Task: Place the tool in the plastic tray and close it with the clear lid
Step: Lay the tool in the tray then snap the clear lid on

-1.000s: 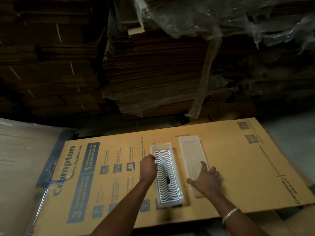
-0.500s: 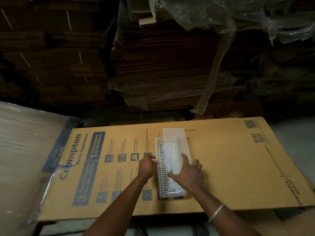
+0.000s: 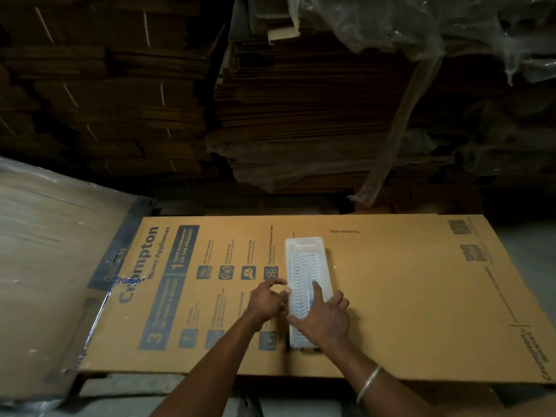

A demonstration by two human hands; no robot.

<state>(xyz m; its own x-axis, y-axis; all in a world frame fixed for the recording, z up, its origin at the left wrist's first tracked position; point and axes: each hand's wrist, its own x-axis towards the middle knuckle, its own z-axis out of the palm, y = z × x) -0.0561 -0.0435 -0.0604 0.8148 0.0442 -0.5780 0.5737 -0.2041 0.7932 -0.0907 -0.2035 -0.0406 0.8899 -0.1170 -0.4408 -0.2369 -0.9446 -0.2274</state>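
A clear lid [image 3: 307, 251] sits over the plastic tray [image 3: 301, 341] on a flattened Crompton carton [image 3: 406, 296]. The right hand [image 3: 323, 322] presses flat on the lid, fingers spread. The left hand [image 3: 267, 300] touches the tray's left edge, fingers loosely curled, pinching nothing.

**Open right side, stacks behind**

Flat cardboard sheet [image 3: 406, 296] bare right of the tray [image 3: 307, 266]: free passage. Cardboard stacks [image 3: 301, 115] and hanging plastic wrap [image 3: 391, 145] block the far side. Wrapped board [image 3: 45, 266] rises at left.
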